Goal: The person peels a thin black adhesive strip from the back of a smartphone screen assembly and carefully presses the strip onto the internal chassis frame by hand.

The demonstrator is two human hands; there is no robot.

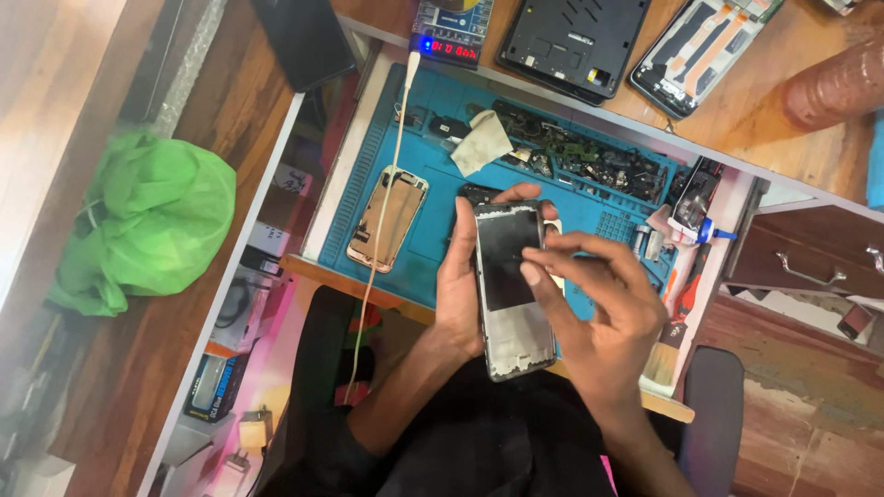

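My left hand grips an opened phone body by its left side, holding it lengthwise above the blue work mat. The phone's inside shows a dark panel near the top and a pale metal frame below. My right hand hovers over the phone's right side, its thumb and forefinger pinched together on the frame near the top right. Whether a small part sits between those fingers cannot be told.
A second phone frame lies on the mat's left with a white cable across it. A cloth and several small parts line the mat's far edge. A green bag sits left; a drawer right.
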